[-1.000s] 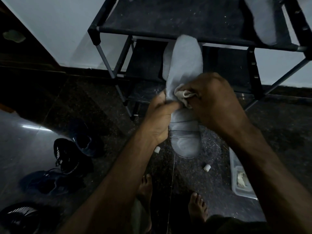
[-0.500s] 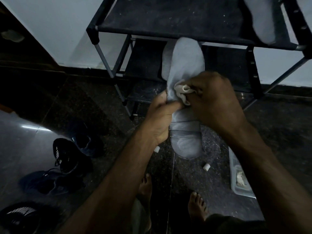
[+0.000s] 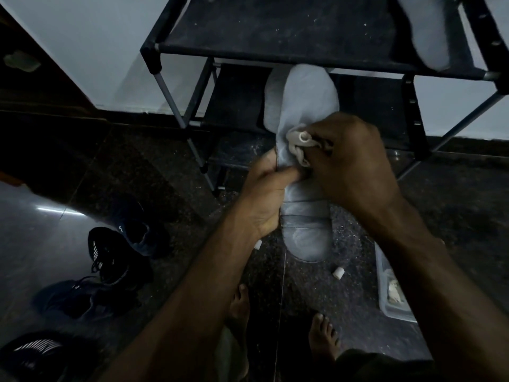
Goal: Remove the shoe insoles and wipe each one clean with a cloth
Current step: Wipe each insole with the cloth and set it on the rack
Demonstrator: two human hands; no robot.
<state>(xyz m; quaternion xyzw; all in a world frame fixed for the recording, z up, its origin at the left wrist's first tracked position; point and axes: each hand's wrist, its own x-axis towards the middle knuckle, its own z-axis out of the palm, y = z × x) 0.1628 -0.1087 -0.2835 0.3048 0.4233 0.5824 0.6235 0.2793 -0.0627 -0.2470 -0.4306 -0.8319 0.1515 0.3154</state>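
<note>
no legible text, view perhaps too dim

Both forearms (image 3: 192,293) are bare, with no sleeves, watch or rings to see on the hands (image 3: 264,194). The feet (image 3: 322,337) are bare too. Dark trousers (image 3: 366,365) show at the near edge.

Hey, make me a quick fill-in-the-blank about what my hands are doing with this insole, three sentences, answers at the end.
1. The left hand grips the grey foam insole while the right hand rubs it with a crumpled pale ____.
2. Another grey insole lies on the ____ shelf of the black metal shoe rack.
3. The dark sneakers sit on the floor to the person's ____.

Missing words: cloth; top; left
</note>
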